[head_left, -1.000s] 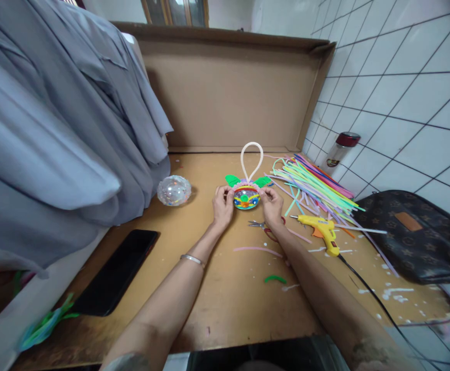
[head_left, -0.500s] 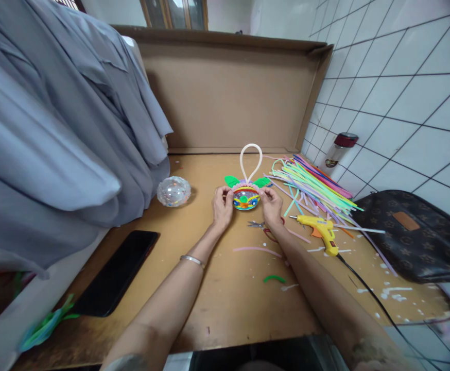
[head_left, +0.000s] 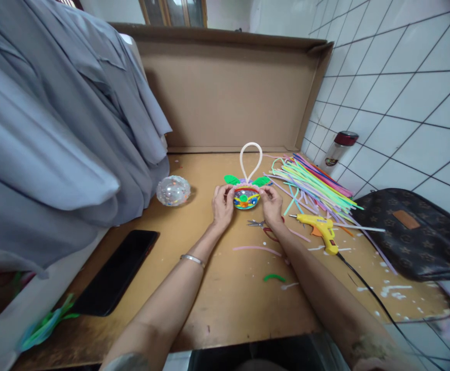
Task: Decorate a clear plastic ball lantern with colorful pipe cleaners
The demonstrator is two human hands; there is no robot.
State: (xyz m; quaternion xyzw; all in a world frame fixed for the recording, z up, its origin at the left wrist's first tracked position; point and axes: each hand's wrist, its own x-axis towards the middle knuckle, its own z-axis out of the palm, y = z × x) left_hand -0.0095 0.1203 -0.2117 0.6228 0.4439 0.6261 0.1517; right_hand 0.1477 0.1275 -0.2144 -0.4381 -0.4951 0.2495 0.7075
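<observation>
So: both hands grip the decorated ball ornament [head_left: 246, 197] at frame centre, on the desk [head_left: 225, 304]; left hand [head_left: 222, 206] pinches its left side, right hand [head_left: 272, 206] its right. Looks mostly built: cream loop on top, green leaves, striped pipe-cleaner wraps on. Judging by the unused pipe cleaners [head_left: 313, 185] and glue gun [head_left: 319, 229] right of centre, trim is likely left. A clear ball [head_left: 173, 190] sits undecorated, centre-left.

Both hands [head_left: 247, 207] around colourful ornament [head_left: 246, 197]
</observation>
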